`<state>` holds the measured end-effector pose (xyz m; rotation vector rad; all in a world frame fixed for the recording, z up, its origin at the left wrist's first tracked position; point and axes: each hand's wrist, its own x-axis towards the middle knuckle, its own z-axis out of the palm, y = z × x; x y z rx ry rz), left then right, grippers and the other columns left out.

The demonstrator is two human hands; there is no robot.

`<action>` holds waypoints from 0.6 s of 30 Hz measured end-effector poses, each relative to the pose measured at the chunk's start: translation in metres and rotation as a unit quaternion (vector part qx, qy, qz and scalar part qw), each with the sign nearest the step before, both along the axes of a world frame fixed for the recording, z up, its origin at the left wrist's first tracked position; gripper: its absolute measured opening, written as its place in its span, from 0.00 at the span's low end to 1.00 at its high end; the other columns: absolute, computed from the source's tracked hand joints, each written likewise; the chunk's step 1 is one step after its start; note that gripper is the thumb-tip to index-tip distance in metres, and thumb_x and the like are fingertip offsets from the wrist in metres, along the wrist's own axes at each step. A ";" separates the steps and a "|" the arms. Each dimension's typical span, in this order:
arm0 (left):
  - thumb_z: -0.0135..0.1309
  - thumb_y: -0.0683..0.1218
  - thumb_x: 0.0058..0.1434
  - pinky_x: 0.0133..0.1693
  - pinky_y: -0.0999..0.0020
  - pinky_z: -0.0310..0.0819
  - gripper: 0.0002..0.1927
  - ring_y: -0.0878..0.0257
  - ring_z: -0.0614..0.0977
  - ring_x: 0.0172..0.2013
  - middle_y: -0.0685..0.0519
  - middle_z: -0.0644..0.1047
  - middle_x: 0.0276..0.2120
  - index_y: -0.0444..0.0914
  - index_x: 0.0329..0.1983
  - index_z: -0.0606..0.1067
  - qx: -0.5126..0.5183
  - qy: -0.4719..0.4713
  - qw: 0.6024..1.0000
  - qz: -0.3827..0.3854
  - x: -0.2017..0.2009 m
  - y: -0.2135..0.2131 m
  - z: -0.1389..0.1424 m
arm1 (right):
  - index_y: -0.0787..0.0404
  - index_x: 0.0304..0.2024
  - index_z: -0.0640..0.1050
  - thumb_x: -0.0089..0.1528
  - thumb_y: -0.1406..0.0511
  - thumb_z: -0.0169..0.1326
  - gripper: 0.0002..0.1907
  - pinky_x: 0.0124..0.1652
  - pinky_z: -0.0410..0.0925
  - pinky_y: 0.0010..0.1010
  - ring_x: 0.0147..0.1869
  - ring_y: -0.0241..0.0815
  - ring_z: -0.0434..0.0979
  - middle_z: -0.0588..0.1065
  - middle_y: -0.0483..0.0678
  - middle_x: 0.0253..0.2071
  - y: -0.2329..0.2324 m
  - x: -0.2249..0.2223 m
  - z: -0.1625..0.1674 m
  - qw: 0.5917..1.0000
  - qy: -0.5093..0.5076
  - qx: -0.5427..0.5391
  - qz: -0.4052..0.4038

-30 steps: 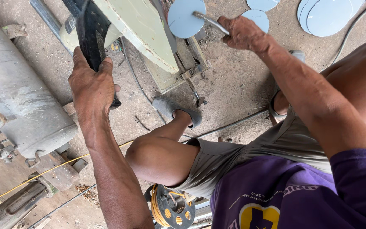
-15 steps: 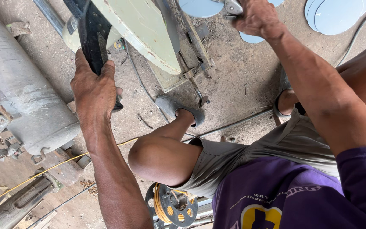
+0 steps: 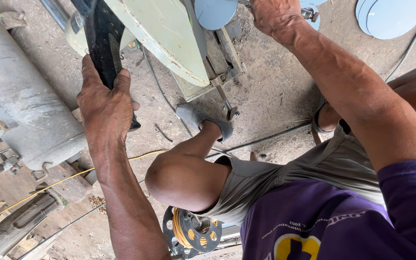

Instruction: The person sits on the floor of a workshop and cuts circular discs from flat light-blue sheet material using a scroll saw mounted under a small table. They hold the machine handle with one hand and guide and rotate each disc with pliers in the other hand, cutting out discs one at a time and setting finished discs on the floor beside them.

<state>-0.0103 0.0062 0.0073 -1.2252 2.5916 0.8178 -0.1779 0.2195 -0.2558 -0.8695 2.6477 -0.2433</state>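
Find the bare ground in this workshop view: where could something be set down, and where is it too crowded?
Bare ground lies between the grey shoe and the right forearm, below the blue discs. A narrow strip runs between the left hand and the shoe. It is crowded by the grey cylinder and around the cable reel.

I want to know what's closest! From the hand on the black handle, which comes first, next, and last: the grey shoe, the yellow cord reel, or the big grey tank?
From the left hand:
1. Big grey tank, just beside it.
2. Grey shoe, across on the other side.
3. Yellow cord reel, far below, near the knee.
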 end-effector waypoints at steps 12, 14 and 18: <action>0.52 0.47 0.67 0.23 0.74 0.85 0.37 0.63 0.86 0.24 0.44 0.82 0.44 0.32 0.74 0.50 0.001 0.003 1.000 -0.008 0.004 -0.002 -0.004 | 0.64 0.50 0.77 0.72 0.53 0.53 0.20 0.30 0.75 0.14 0.33 0.25 0.79 0.77 0.44 0.32 0.023 -0.003 -0.009 0.775 -0.440 -0.362 -0.272; 0.52 0.47 0.67 0.23 0.75 0.86 0.37 0.63 0.86 0.26 0.43 0.82 0.44 0.33 0.74 0.51 -0.001 0.008 1.000 -0.007 0.004 -0.001 -0.004 | 0.67 0.48 0.77 0.73 0.54 0.52 0.20 0.27 0.73 0.15 0.29 0.28 0.78 0.75 0.46 0.29 0.022 -0.008 -0.013 0.824 -0.402 -0.317 -0.245; 0.52 0.46 0.67 0.23 0.74 0.86 0.37 0.61 0.86 0.26 0.43 0.81 0.45 0.33 0.74 0.50 0.001 -0.001 1.000 -0.006 0.004 -0.001 -0.003 | 0.67 0.47 0.77 0.73 0.55 0.53 0.19 0.27 0.73 0.16 0.29 0.29 0.77 0.76 0.46 0.29 0.023 -0.021 -0.017 0.907 -0.310 -0.258 -0.118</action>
